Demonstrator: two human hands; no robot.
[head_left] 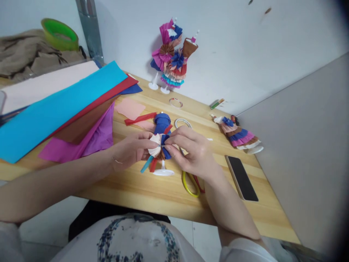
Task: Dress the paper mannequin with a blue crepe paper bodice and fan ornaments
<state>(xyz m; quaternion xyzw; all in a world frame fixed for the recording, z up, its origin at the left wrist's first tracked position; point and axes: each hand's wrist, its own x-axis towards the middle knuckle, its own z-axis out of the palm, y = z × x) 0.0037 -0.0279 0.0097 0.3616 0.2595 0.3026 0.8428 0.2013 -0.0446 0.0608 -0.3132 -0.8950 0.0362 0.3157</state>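
Note:
Between my two hands is a pleated paper rosette (155, 140) with white, blue and brown folds. My left hand (136, 147) grips its white side, thumb on top. The fingers of my right hand (191, 149) pinch near the rosette's centre and blue side; whether a small thing is between the fingertips I cannot make out. Just behind is a miniature dress form (162, 122) wrapped in blue paper. Its round white base (163, 172) shows below my hands. Red and turquoise paper strips (147, 164) stick out under the rosette. Yellow-handled scissors (191, 185) lie partly under my right wrist.
Coloured paper sheets (68, 105) are stacked at left, near a green tape roll (60, 34). Two dressed miniature forms (174, 58) stand against the wall; another (237, 134) lies at right. A phone (241, 178) and a white tape roll (183, 123) are on the table.

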